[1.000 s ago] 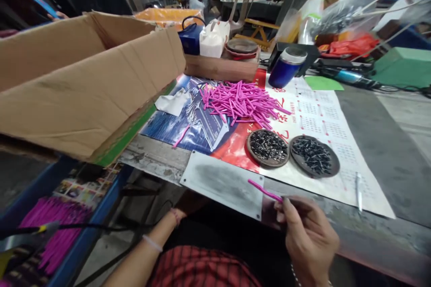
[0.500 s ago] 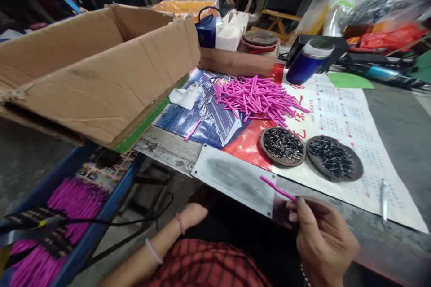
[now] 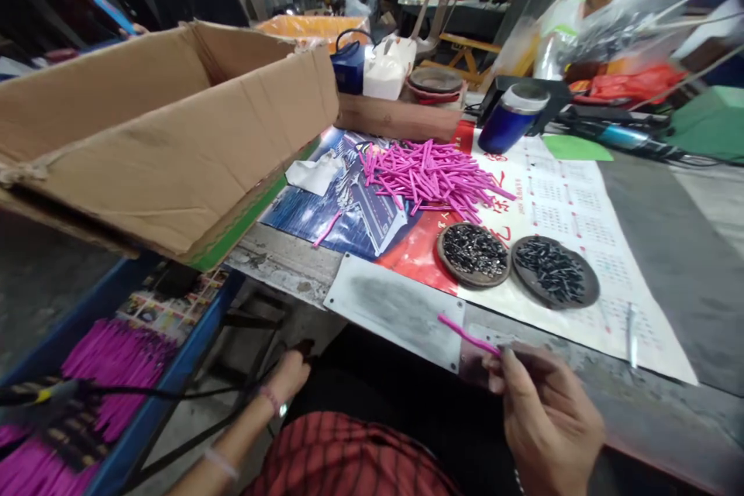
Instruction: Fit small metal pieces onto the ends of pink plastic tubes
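Head view, facing forward-down; workbench (image 3: 651, 225) near; edges perhaps blurred.

A red top (image 3: 349, 453) with a grid of thin dark lines fills the bottom middle of the frame; above it spreads plain black clothing (image 3: 407, 395) over the lap. At lower left, the left hand (image 3: 294, 373) has a thin pink bracelet (image 3: 270, 398) at its wrist, with a small shiny spot beside it, and a pale band (image 3: 222, 463) farther along the bare forearm. At lower right, a pale beaded bracelet (image 3: 517, 482) edges the right hand (image 3: 549, 411).
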`<state>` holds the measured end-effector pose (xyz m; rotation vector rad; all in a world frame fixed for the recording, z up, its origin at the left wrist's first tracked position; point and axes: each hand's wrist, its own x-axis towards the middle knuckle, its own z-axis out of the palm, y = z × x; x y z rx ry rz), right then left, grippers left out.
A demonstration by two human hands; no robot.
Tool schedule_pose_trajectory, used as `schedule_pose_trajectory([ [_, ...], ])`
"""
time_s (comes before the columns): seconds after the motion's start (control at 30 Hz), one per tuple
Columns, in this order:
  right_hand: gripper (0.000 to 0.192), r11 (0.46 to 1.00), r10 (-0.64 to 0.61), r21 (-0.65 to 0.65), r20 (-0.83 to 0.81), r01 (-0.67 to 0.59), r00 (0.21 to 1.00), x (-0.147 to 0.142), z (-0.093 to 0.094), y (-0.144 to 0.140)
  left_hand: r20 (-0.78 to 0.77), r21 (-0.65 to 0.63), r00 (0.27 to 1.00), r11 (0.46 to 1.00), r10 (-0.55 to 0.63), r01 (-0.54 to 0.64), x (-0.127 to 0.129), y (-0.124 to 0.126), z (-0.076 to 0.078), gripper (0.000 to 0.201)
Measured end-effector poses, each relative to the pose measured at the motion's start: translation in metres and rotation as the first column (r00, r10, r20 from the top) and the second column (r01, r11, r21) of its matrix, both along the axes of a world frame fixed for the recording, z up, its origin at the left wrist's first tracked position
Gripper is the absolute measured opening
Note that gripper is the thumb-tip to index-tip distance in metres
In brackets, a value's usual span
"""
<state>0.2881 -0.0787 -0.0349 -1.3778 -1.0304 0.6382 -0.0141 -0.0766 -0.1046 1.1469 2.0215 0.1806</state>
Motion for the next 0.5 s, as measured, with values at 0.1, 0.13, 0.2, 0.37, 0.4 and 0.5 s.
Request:
schedule_pose_trajectory([
  [0.1,0.011,0.987,0.159,-0.032,0.099,-0.156,0.982,-0.002,0.014,-0.002,0.051,0.119,0.984,0.979,-0.172,0.165,0.003,-0.013,0.015,0.013],
  [0.13,0.012,0.970,0.241,-0.053,0.141,-0.236,0.960,-0.002,0.019,-0.003,0.077,0.190,0.968,0.957,-0.238,0.220,0.008,-0.018,0.024,0.010],
  [0.2,0.016,0.910,0.414,-0.107,0.215,-0.400,0.884,-0.002,0.029,-0.002,0.107,0.384,0.920,0.869,-0.376,0.311,0.023,-0.027,0.046,0.018],
  [0.37,0.017,0.785,0.616,-0.173,0.323,-0.595,0.719,-0.002,0.048,-0.005,-0.292,0.834,0.749,0.224,-0.595,0.504,0.071,-0.019,0.100,0.042],
  [0.4,0.016,0.772,0.631,-0.160,0.311,-0.616,0.711,-0.003,0.050,-0.006,-0.326,0.831,0.718,0.176,-0.615,0.528,0.081,-0.015,0.106,0.044],
  [0.5,0.014,0.768,0.638,-0.125,0.250,-0.629,0.729,-0.005,0.048,-0.011,-0.289,0.819,0.643,0.165,-0.709,0.550,0.102,-0.003,0.109,0.047],
])
